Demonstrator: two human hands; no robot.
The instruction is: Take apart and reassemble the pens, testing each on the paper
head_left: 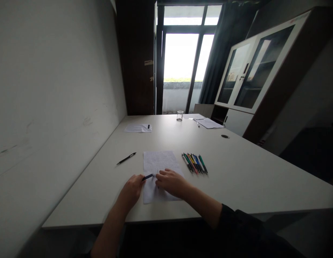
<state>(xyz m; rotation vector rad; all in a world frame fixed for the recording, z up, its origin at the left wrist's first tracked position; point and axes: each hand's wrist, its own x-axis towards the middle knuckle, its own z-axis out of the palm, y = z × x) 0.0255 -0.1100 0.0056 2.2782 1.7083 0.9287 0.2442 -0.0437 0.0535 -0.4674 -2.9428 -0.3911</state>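
My left hand point(133, 185) is closed around a dark pen point(148, 177), whose end points right over a sheet of lined paper point(159, 159). Close to that end, my right hand point(170, 182) has its fingers pinched together. A small pale bit shows between the pen and these fingertips; what it is and what the right fingers hold are too small to tell. Under both hands lies the paper, flat on the white table point(225, 179). To its right sits a row of several pens point(195, 163) in mixed colours. One black pen point(126, 158) lies alone to the left.
A clear glass point(179, 115) stands at the table's far end. Papers point(209, 123) with a pen lie at the far right, another sheet point(136, 128) at the far left. A round cable hole point(225, 136) opens on the right. A wall point(61, 107) borders the left side.
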